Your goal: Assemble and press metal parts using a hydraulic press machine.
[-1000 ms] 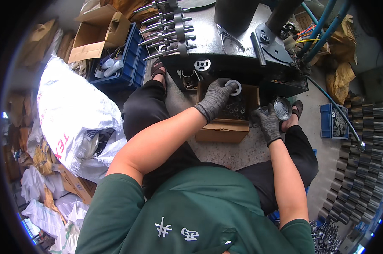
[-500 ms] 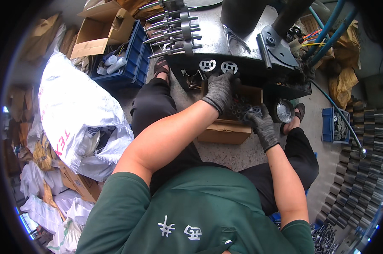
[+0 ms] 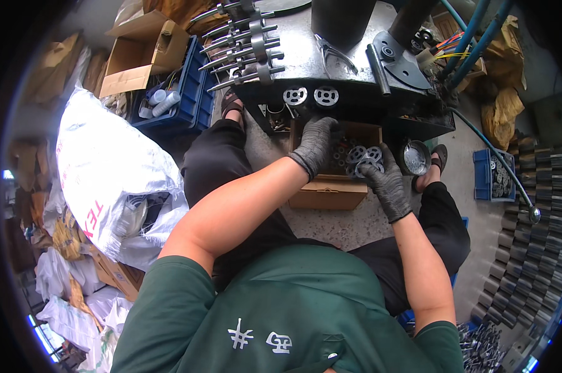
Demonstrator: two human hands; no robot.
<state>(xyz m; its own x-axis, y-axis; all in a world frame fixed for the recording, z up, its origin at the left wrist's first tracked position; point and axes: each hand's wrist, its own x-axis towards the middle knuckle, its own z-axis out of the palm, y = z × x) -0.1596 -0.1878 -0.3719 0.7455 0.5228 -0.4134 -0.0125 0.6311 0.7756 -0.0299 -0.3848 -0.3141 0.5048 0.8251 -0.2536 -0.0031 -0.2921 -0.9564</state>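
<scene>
- The left hand (image 3: 315, 144), in a dark glove, is reaching palm down into the cardboard box (image 3: 330, 189) on the floor between the person's knees; whether it is gripping anything, I cannot tell.
- The right hand (image 3: 385, 179) is grasping round metal discs (image 3: 363, 156) at the box's right side.
- Two matching discs (image 3: 310, 96) are lying on the front edge of the dark metal desk (image 3: 349, 68), just above the box.
- A round metal tin (image 3: 415, 157) is sitting right of the box.
</scene>
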